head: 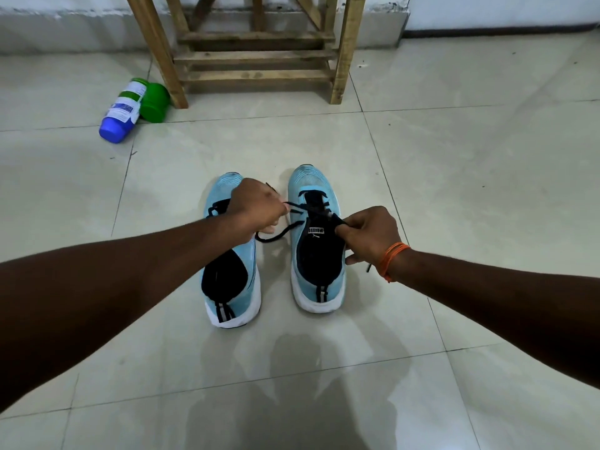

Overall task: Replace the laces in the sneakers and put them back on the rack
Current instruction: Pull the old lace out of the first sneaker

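Both hands pinch a thin black lace, the left hand and right hand holding it taut just above the right sneaker; a slack loop droops toward the left sneaker. Both shoes, pale blue knit on thick white soles, stand side by side on the glossy tiled floor, well short of the rough slatted wooden rack.

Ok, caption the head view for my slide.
Left hand and right hand hold a black lace above the right sneaker, left sneaker beside it, wooden rack beyond.
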